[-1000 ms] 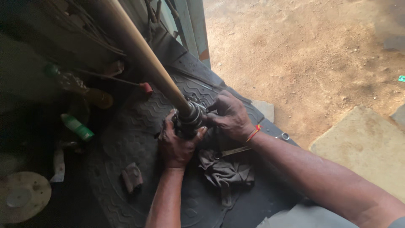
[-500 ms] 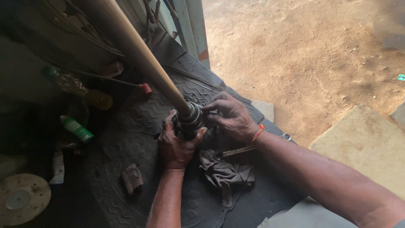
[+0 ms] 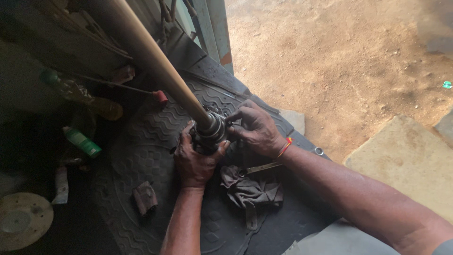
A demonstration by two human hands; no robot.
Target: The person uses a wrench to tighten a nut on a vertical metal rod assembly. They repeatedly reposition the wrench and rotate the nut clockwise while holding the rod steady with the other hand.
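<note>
The left hand (image 3: 194, 160) wraps around the dark metal joint (image 3: 210, 132) at the lower end of a long tan shaft (image 3: 151, 59), above a black rubber mat (image 3: 141, 156). The right hand (image 3: 257, 130) presses its fingertips on the joint's side. A greasy rag (image 3: 250, 189) and a wrench (image 3: 259, 168) lie just beside them.

A green bottle (image 3: 81, 142) and a yellowish, green-capped bottle (image 3: 87, 98) lie at left.
</note>
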